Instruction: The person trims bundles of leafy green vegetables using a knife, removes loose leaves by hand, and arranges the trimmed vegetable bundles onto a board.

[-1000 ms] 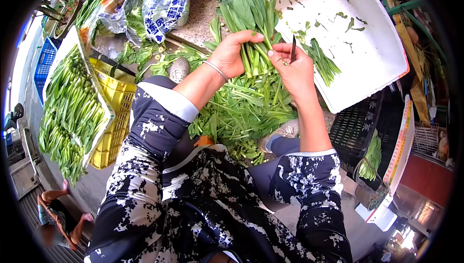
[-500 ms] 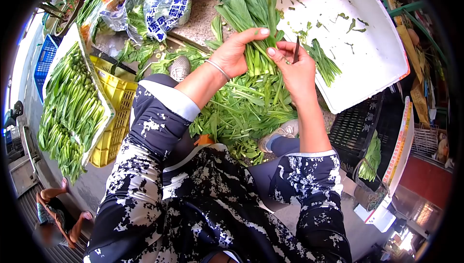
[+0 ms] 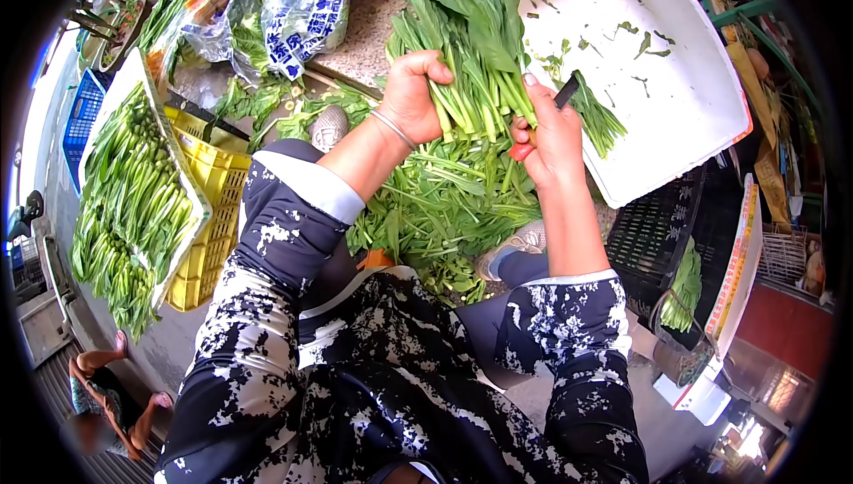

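Observation:
A bunch of leafy greens (image 3: 475, 31) is held up in front of me, leaves pointing away and cut stem ends toward me. My left hand (image 3: 414, 97) is closed around its left side. My right hand (image 3: 553, 137) is shut on a small knife (image 3: 566, 91), its dark blade sticking out past the fingers and a bit of red handle showing below. The thumb of that hand touches the stems at the bunch's right edge. Under both hands lies a heap of loose leaves and stems (image 3: 444, 204), between my shoes.
At right stands a white foam box (image 3: 657, 102) with leaf scraps and a small bunch (image 3: 597, 115) inside. On the left, a foam tray of greens (image 3: 133, 208) rests by a yellow crate (image 3: 213, 191). Plastic bags (image 3: 306, 13) lie ahead. Another person (image 3: 111, 395) sits at lower left.
The bunch has fanned out wider and shifted slightly. My left fingers have curled in around it. My right hand has turned, so the knife's blade tilts outward and its red handle shows.

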Demonstrator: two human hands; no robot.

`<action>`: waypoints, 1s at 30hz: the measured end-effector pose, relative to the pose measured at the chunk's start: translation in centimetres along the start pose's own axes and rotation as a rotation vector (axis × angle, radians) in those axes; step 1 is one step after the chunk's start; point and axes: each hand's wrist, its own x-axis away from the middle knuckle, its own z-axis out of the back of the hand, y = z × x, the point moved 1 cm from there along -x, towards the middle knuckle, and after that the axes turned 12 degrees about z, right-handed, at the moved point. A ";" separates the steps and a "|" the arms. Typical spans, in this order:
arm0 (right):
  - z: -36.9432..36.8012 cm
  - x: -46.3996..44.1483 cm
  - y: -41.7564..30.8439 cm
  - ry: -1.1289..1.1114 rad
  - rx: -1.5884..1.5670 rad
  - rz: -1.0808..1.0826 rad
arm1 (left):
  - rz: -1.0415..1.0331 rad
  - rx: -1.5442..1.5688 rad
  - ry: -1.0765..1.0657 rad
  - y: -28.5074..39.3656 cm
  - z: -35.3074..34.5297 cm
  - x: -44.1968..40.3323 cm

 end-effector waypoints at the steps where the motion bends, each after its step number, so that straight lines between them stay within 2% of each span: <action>1: 0.3 -0.3 0.3 -0.009 -0.033 -0.010 | 0.012 0.008 -0.001 0.1 0.1 0.0; 3: 0.2 -0.3 0.3 -0.018 -0.066 -0.019 | 0.023 0.016 -0.002 0.0 0.0 0.0; 6: -0.4 0.3 -0.4 -0.040 0.106 0.105 | 0.045 0.041 -0.041 0.0 -0.3 0.1; 8: -0.5 0.4 -0.5 -0.166 0.243 0.375 | -0.039 0.038 0.057 0.0 -0.3 -0.2; 10: -0.5 0.4 -0.5 -0.169 0.359 0.427 | -0.056 0.049 0.027 -0.1 -0.3 -0.2; 12: -0.3 0.1 -0.2 -0.165 0.539 0.586 | -0.124 -0.055 0.161 0.0 -0.3 -0.2; 14: -0.2 -0.2 0.0 -0.133 0.513 0.580 | -0.088 -0.047 0.119 0.1 0.0 -0.2; 16: -0.5 0.2 -0.9 -0.083 0.298 0.268 | -0.014 -0.033 0.033 0.2 0.1 -0.2; 18: 0.1 -0.1 -0.5 -0.094 0.277 0.191 | -0.054 -0.059 0.080 0.1 0.1 -0.2; 20: 0.2 -0.4 -0.1 -0.049 -0.008 0.066 | -0.060 -0.184 0.090 0.1 -0.3 0.0; 21: 0.2 -0.4 -0.2 -0.091 -0.043 0.012 | -0.061 -0.183 0.091 0.0 -0.3 -0.1; 23: 0.0 -0.1 -0.4 -0.073 -0.035 -0.008 | 0.043 -0.097 0.088 -0.3 -0.2 -0.3; 25: -0.2 0.1 -0.2 -0.053 -0.028 -0.028 | 0.035 -0.122 0.115 -0.4 0.0 -0.5; 27: -0.1 0.0 0.3 -0.052 0.212 0.144 | 0.028 -0.148 0.140 -0.5 0.1 -0.5; 30: -0.3 0.3 0.0 -0.032 0.334 0.248 | 0.032 -0.214 0.174 -0.5 -0.1 -0.5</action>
